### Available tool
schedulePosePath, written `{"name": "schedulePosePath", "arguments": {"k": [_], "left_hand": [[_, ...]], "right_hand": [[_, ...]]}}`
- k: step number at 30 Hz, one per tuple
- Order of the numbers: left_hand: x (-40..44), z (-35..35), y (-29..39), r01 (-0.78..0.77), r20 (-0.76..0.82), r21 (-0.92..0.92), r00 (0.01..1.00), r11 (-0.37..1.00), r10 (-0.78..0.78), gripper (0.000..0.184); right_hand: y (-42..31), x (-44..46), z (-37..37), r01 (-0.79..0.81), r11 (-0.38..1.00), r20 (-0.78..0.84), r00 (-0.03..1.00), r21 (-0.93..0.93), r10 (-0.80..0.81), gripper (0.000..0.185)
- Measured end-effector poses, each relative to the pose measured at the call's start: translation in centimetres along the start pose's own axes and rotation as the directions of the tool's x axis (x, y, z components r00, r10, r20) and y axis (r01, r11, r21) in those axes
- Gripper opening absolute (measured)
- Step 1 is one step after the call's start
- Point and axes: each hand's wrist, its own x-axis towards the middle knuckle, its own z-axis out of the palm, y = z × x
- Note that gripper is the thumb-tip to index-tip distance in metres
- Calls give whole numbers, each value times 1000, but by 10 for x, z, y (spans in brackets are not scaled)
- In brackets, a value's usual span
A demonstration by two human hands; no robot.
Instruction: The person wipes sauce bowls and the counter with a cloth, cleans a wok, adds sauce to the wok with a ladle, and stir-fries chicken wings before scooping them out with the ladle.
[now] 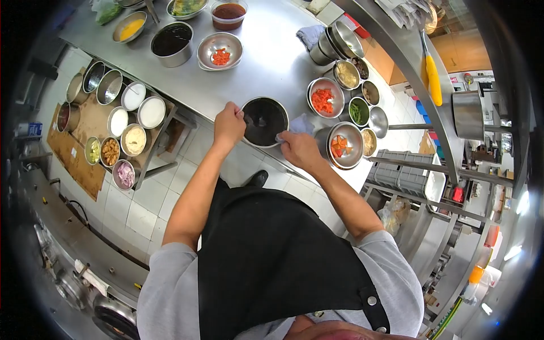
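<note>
A round metal pot (264, 120) with dark contents is at the front edge of the steel table, between my two hands. On its left side, my left hand (229, 126) is closed with the fingertips at the rim. My right hand (301, 149) is closed at the lower right of the rim. A pale, crumpled cloth or piece of plastic (301, 124) lies beside the pot, just above my right hand. To the right of that hand is a metal bowl of cut orange-red pieces (340, 146).
The steel table (272, 51) also carries a bowl of chopped red pieces (221, 55), a pot of dark sauce (172, 44) and a bowl of chopped red food (322, 100). At left, a low stand (79, 136) bears several containers. A shelf (391, 51) overhangs the right.
</note>
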Motion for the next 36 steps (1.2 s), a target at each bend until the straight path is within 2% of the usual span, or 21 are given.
{"name": "schedulePosePath", "arguments": {"k": [2, 6, 8, 9, 11, 12, 14, 15, 17, 21, 23, 24, 26, 27, 28, 30, 31, 32, 33, 34, 36], "left_hand": [[-10, -8, 14, 420, 178, -280, 906, 864, -383, 13], [-24, 7, 8, 457, 161, -482, 885, 747, -437, 16], [-30, 8, 16, 512, 211, -588, 844, 626, -493, 15], [-32, 11, 16, 511, 209, -586, 846, 630, -491, 15], [-35, 16, 16, 532, 266, -692, 816, 488, -514, 15], [-36, 17, 18, 532, 266, -688, 818, 494, -510, 15], [-38, 19, 22, 560, 315, -738, 780, 377, -541, 15], [-40, 21, 22, 561, 317, -732, 782, 386, -537, 15], [-41, 23, 20, 556, 320, -754, 776, 350, -544, 15], [-45, 8, 15, 615, 382, -682, 761, 396, -524, 16], [-47, -2, 14, 604, 321, -667, 762, 437, -563, 21], [-48, -6, 9, 606, 322, -657, 763, 448, -561, 21], [-42, -15, -7, 582, 284, -635, 787, 508, -547, 24], [-37, -21, -10, 561, 261, -634, 803, 532, -536, 23], [-29, -26, -13, 563, 262, -627, 803, 538, -534, 23], [-4, -32, -17, 436, 187, -458, 899, 775, -396, 23], [11, -35, -16, 361, 190, -439, 932, 823, -308, 21], [27, -36, -13, 357, 196, -434, 934, 827, -299, 21], [46, -35, -13, 274, 245, -353, 950, 895, -195, 21], [65, -36, -12, 179, 295, -274, 951, 945, -95, 21], [95, -37, -5, 141, 385, -219, 922, 965, -47, 21]], "right_hand": [[-3, 4, -4, -73, 997, 37, 997, -2, 74, 26], [0, 12, 0, -43, 999, -20, 999, 30, 44, 24], [-3, 15, 2, -48, 999, -54, 997, 19, 49, 25], [-5, 16, 5, -48, 999, -58, 997, 22, 49, 25], [-8, 17, 10, -55, 996, -101, 993, 65, 61, 23], [-11, 18, 12, -58, 996, -108, 992, 69, 65, 23], [-18, 15, 16, -45, 993, -91, 994, 108, 55, 24], [-20, 13, 18, -51, 992, -99, 993, 114, 62, 24], [-22, 9, 21, -50, 952, -104, 991, 301, 85, 25], [-8, -14, 5, -141, 863, -105, 970, 484, 218, 29], [12, -28, 12, -245, 856, -319, 853, 455, 413, 34], [25, -36, 22, -247, 850, -321, 848, 465, 422, 34], [45, -46, 41, -354, 932, -356, 864, 75, 356, 37], [37, -47, 33, -401, 891, -262, 855, 213, 448, 38], [29, -45, 33, -405, 887, -263, 851, 221, 454, 38], [13, -37, 37, -288, 926, -422, 829, 243, 368, 33], [13, -30, 46, -293, 923, -429, 821, 247, 376, 33], [16, -21, 61, -278, 959, -438, 856, 60, 276, 32], [21, -13, 74, -250, 960, -423, 889, -128, 175, 30], [35, -3, 81, -251, 960, -427, 887, -124, 177, 30], [70, 24, 86, -274, 952, -456, 836, 134, 305, 32]]}}
